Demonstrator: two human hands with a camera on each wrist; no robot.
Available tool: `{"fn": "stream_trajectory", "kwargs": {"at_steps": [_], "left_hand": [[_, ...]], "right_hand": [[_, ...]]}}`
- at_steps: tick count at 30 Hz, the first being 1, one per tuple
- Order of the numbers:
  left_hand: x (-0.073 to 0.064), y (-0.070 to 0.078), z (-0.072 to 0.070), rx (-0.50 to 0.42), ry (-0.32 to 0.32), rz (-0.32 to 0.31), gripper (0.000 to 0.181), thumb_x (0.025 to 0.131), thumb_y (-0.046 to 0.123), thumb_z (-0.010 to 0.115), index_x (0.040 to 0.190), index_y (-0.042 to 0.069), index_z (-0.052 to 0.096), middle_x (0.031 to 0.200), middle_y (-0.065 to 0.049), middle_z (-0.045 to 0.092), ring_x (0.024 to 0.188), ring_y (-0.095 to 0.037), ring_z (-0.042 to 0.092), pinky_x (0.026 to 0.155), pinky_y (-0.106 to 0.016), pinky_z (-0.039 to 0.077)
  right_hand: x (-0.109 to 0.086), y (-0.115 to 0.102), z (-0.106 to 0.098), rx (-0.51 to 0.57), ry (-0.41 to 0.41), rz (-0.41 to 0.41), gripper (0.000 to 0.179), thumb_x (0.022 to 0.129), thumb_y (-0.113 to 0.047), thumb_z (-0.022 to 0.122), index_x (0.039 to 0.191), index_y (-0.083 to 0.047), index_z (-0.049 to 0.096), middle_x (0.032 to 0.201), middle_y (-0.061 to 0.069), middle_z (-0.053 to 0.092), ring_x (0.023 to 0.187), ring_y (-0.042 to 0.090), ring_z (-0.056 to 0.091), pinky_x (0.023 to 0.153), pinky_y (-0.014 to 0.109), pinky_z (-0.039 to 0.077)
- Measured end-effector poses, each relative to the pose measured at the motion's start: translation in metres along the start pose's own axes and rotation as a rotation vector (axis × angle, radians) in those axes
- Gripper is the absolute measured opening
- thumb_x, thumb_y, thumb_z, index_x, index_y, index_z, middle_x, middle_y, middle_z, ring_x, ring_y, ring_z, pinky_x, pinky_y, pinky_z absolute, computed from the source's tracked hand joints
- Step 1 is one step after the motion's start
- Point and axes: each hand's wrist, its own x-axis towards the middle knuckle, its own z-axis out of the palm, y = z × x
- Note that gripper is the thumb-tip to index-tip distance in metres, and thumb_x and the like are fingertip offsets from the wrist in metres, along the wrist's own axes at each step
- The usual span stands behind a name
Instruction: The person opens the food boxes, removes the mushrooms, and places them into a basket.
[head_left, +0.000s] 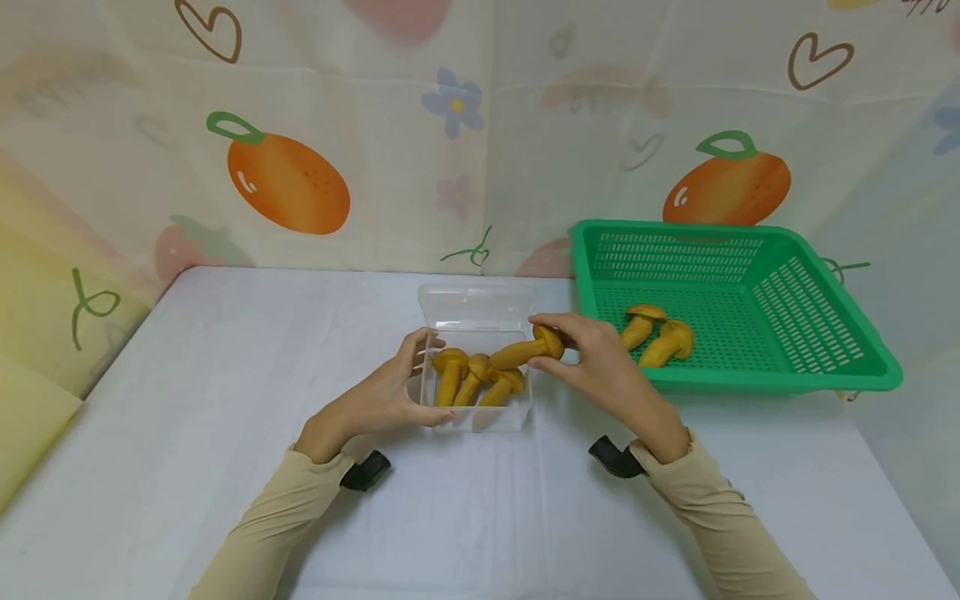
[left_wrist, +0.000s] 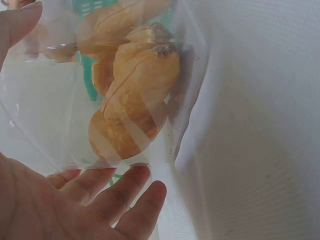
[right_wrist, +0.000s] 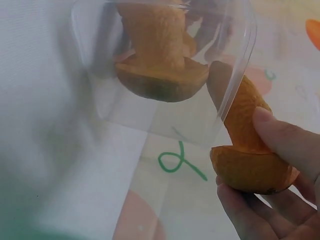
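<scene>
White cloth [head_left: 480,517] covers the worktop [head_left: 240,350]. Spread left hand [head_left: 386,392] grips the box [head_left: 504,420], right hand [head_left: 603,358] pinches a mushroom [head_left: 522,353]; packing seemingly needs it lowered.

In the grip of the right hand [head_left: 600,360], a mushroom [head_left: 517,354] is showing ochre-yellow, its cap browner. Left of that grip, a box [head_left: 502,421] is gleaming colourless around more ochre mushrooms [head_left: 450,375]. Right of the grip, a basket [head_left: 783,292] is displaying solid green. Behind, a cream curtain [head_left: 390,187] is carrying orange fruits [head_left: 288,183], brown heart outlines [head_left: 239,37] and blue flowers [head_left: 453,102]; below, a tablecloth [head_left: 465,533] is showing plain white between beige sleeves [head_left: 273,517].
</scene>
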Motion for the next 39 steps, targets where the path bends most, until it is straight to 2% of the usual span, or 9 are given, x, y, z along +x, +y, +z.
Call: {"fn": "stream_trajectory", "kwargs": {"at_steps": [4,10,14,18,21,27,32,39], "left_hand": [[-0.001,0.000,0.000,0.006,0.001,-0.002,0.106,0.075,0.034,0.087,0.149,0.018,0.013,0.153,-0.013,0.035,0.142,-0.045,0.038,0.115,-0.060,0.035],[-0.001,0.000,0.000,0.003,0.000,-0.002,0.106,0.075,0.035,0.086,0.150,0.017,0.013,0.153,-0.013,0.035,0.141,-0.045,0.039,0.114,-0.060,0.036],[-0.001,0.001,0.000,0.003,0.001,0.000,0.107,0.075,0.034,0.086,0.150,0.015,0.013,0.153,-0.014,0.035,0.141,-0.046,0.039,0.114,-0.060,0.036],[0.000,0.001,0.000,0.002,0.001,0.002,0.107,0.075,0.034,0.087,0.150,0.015,0.013,0.153,-0.015,0.035,0.141,-0.046,0.039,0.114,-0.061,0.036],[0.000,0.000,-0.001,-0.001,0.001,0.002,0.107,0.075,0.034,0.086,0.150,0.014,0.013,0.153,-0.014,0.035,0.141,-0.046,0.039,0.114,-0.061,0.036],[-0.001,0.000,-0.001,0.001,-0.001,-0.001,0.107,0.075,0.034,0.086,0.150,0.015,0.012,0.153,-0.014,0.035,0.141,-0.045,0.040,0.113,-0.061,0.037],[0.000,0.001,-0.001,0.007,0.002,-0.001,0.108,0.075,0.033,0.087,0.150,0.013,0.012,0.153,-0.014,0.035,0.141,-0.045,0.039,0.115,-0.060,0.036],[-0.001,0.001,-0.001,0.012,0.006,0.003,0.108,0.074,0.031,0.087,0.150,0.014,0.013,0.152,-0.014,0.035,0.141,-0.044,0.039,0.116,-0.059,0.035]], "right_hand": [[-0.001,0.000,-0.002,-0.002,0.000,0.006,0.052,0.079,-0.011,0.081,0.126,0.002,0.064,0.117,0.017,0.071,0.096,0.023,0.070,0.084,0.036,0.061],[-0.005,0.002,-0.011,0.003,0.046,0.034,0.051,0.077,-0.011,0.083,0.125,-0.001,0.066,0.116,0.015,0.072,0.096,0.024,0.070,0.083,0.036,0.061],[-0.010,0.007,-0.022,0.027,0.087,0.034,0.050,0.077,-0.008,0.083,0.124,0.000,0.066,0.115,0.015,0.071,0.097,0.024,0.070,0.083,0.031,0.060],[-0.014,0.013,-0.033,0.055,0.133,0.013,0.051,0.075,0.000,0.082,0.123,0.003,0.065,0.112,0.017,0.070,0.097,0.024,0.070,0.084,0.015,0.056],[-0.018,0.019,-0.040,0.041,0.177,-0.006,0.051,0.074,0.004,0.081,0.122,0.002,0.065,0.107,0.016,0.071,0.093,0.013,0.068,0.081,0.005,0.052],[-0.028,0.029,-0.057,0.008,0.252,0.000,0.051,0.074,0.007,0.080,0.123,0.001,0.065,0.104,0.017,0.072,0.089,-0.016,0.059,0.078,0.002,0.050],[-0.038,0.040,-0.073,0.005,0.266,0.046,0.051,0.075,0.009,0.079,0.124,-0.001,0.065,0.109,0.019,0.071,0.094,-0.019,0.058,0.081,0.002,0.049],[-0.051,0.056,-0.089,-0.040,0.253,0.152,0.048,0.081,0.002,0.077,0.127,-0.002,0.063,0.115,0.018,0.067,0.097,-0.022,0.054,0.082,-0.001,0.046]]}}
